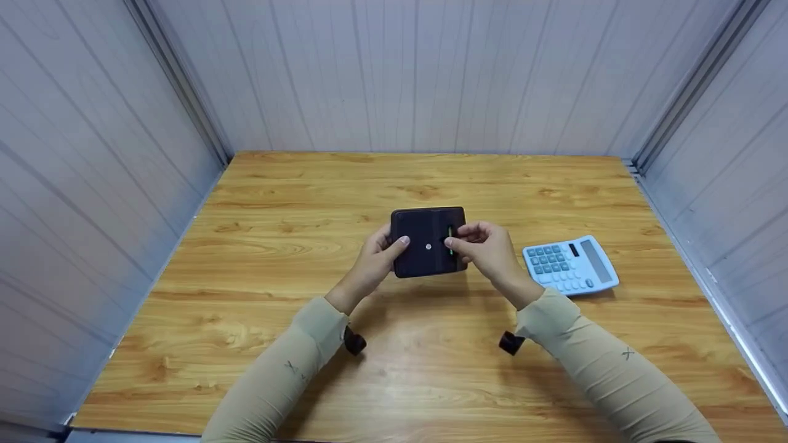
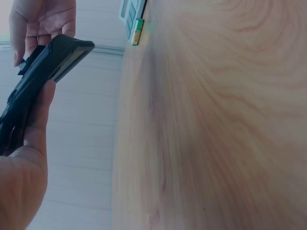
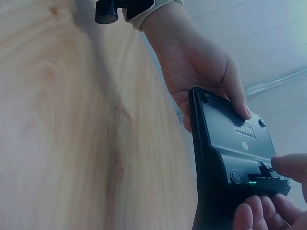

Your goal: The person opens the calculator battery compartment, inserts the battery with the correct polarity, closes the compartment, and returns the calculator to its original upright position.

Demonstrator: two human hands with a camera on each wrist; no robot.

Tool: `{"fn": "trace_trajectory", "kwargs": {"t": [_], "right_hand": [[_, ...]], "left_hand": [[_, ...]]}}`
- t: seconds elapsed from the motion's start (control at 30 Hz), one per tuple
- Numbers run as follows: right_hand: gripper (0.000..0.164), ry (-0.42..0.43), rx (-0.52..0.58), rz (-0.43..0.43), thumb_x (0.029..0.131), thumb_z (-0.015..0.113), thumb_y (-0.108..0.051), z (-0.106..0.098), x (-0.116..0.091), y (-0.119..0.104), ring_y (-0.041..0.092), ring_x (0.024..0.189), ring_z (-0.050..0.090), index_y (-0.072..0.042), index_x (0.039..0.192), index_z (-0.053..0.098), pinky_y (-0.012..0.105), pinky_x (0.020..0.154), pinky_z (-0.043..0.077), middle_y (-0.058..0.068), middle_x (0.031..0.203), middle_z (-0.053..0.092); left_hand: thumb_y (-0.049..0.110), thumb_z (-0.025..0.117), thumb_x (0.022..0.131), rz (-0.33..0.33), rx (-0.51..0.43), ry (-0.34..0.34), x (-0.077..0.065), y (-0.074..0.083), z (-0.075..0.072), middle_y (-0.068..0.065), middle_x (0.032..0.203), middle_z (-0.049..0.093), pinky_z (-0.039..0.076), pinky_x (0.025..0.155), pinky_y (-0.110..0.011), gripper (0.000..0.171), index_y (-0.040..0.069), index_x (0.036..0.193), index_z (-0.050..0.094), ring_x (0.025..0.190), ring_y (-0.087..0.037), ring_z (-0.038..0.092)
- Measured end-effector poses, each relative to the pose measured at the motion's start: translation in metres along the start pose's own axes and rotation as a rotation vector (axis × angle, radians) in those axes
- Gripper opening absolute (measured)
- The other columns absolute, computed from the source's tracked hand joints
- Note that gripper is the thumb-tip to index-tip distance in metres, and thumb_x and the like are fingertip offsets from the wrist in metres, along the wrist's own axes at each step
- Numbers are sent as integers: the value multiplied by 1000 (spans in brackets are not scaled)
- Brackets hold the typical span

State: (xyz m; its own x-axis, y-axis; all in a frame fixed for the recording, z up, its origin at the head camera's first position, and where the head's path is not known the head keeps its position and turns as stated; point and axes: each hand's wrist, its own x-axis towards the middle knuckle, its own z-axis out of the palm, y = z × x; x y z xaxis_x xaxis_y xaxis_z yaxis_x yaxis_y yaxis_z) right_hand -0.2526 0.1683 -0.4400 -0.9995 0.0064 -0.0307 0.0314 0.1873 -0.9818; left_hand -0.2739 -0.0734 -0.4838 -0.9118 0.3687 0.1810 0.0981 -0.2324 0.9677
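Observation:
A black calculator (image 1: 420,224) is held up above the table, its back with rubber feet, a label and a round sticker turned upward. My left hand (image 1: 372,253) grips its left edge, thumb on the back. At the opposite end my right hand (image 1: 494,251) pinches a small black battery cover (image 3: 265,170) by the battery slot, thumb above and fingers below. A green strip, apparently a battery (image 1: 450,232), shows in the open slot. Fingers partly hide the cover and the slot.
A light blue calculator (image 1: 571,266) lies face up on the wooden table (image 1: 277,203), right of my right hand. In the left wrist view a green battery (image 2: 137,31) lies beside it. White panel walls (image 1: 381,74) enclose the back and sides.

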Motion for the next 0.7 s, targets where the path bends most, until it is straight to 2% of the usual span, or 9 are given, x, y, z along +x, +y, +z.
{"fn": "trace_trajectory", "kwargs": {"t": [0.23,0.43,0.7], "right_hand": [[28,2,-12,-12,90,87,-7,0,3,3,9,75,63,0,106,66,21,63,59,0,87,65],[31,7,-36,-30,88,90,-6,0,4,6,11,74,61,-3,100,62,22,59,56,-1,85,63],[22,-19,-26,-18,94,85,-8,-3,3,8,14,79,62,-3,103,66,23,65,59,1,89,64]], "left_hand": [[5,53,112,5,15,-9,-1,-1,2,-8,112,74,69,76,-33,36,-9,145,55,96,-18,78],[5,53,112,0,15,-28,-1,-1,4,-9,115,74,69,79,-36,36,-7,146,56,99,-19,78],[7,52,113,-5,15,-13,-2,0,3,-7,112,73,69,77,-36,34,-7,143,56,98,-19,77]]}}
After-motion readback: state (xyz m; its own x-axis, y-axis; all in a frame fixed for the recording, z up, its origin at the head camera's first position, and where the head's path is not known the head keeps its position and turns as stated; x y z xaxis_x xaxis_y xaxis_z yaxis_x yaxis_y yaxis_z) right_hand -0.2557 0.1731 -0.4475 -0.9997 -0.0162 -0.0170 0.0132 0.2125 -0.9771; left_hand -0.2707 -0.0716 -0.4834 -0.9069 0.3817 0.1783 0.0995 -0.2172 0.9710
